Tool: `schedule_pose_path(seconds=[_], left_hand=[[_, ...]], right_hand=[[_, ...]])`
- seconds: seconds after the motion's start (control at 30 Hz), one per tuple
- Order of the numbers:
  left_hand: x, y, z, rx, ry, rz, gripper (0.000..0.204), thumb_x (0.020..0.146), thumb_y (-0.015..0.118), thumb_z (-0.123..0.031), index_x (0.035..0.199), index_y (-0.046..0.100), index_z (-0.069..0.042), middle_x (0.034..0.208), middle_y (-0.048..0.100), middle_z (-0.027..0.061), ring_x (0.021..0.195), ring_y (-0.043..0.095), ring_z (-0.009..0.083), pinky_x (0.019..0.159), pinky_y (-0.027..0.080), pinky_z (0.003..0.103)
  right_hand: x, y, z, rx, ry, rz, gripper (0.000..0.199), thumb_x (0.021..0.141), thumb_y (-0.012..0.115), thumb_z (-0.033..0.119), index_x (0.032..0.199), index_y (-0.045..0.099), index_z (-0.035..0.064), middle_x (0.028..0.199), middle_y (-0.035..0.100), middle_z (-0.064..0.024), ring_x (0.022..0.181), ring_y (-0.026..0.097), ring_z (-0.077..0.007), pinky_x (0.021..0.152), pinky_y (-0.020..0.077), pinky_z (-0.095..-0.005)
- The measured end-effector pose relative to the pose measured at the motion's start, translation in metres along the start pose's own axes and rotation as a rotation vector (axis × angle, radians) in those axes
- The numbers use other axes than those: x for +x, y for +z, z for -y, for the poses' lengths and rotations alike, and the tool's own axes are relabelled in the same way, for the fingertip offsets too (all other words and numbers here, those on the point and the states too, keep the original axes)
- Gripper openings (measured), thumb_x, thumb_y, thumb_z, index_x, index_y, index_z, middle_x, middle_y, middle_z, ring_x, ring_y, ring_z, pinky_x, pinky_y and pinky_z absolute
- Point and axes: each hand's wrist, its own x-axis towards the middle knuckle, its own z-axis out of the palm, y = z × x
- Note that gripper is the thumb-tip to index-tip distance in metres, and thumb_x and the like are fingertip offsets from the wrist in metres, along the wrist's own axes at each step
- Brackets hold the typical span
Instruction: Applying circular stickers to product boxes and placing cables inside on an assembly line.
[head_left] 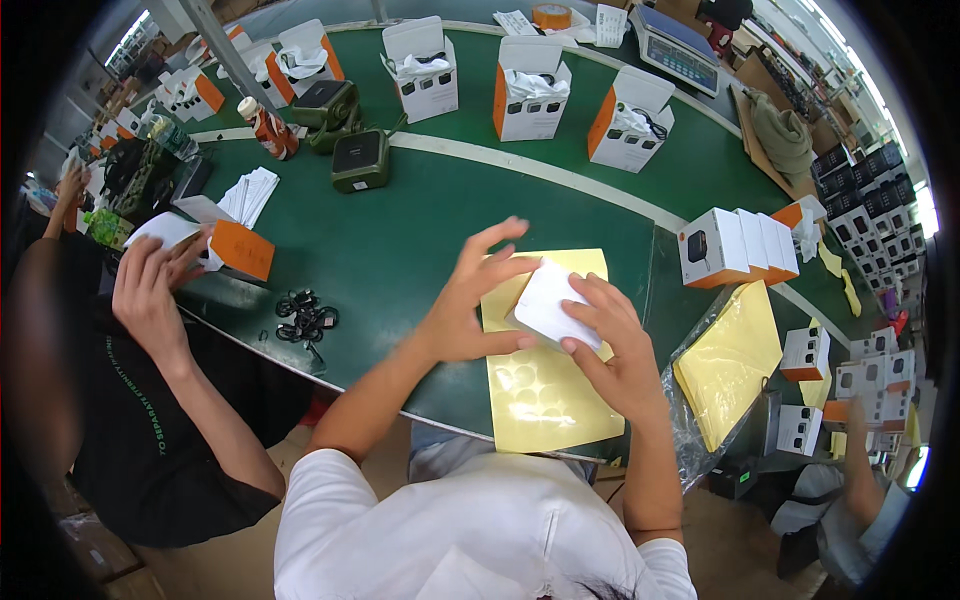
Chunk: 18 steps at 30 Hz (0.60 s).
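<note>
- White box (551,302): your 12 o'clock, over yellow sheet (548,405).
- Your left hand (462,308): box's 9 o'clock, fingers spread wide, thumb near its edge; contact unclear.
- Your right hand (617,348): box's 4 o'clock, half-curled, holding box.

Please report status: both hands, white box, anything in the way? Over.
Right hand touching white box, grip unclear. Left hand open beside it, contact unclear. Box over yellow sheet. No obstruction visible between hands and box.
</note>
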Motion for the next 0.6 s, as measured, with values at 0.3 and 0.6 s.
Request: schedule_pose_path(seconds=[0.3, 0.6], left_hand=[[0.027, -0.019, 0.027, 0.11, -0.008, 0.581, 0.036, 0.084, 0.082, -0.021, 0.119, 0.075, -0.015, 0.14, 0.062, 0.0114, 0.122, 0.06, 0.0328, 0.102, 0.048, 0.042], [0.014, -0.021, 0.02, 0.42, 0.235, 0.552, 0.034, 0.092, 0.071, -0.02, 0.126, 0.069, -0.017, 0.143, 0.059, 0.0085, 0.13, 0.057, 0.0335, 0.105, 0.051, 0.044]], right_hand=[[-0.006, 0.007, -0.007, 0.049, -0.005, -0.035, 0.037, 0.091, 0.071, 0.007, 0.127, 0.067, 0.0073, 0.143, 0.061, -0.0143, 0.14, 0.049, -0.0387, 0.113, 0.0407, -0.0503], [-0.011, 0.007, -0.004, -0.289, -0.068, -0.047, 0.042, 0.089, 0.071, 0.008, 0.131, 0.068, 0.013, 0.149, 0.053, -0.0177, 0.14, 0.046, -0.0433, 0.117, 0.0322, -0.0565]])
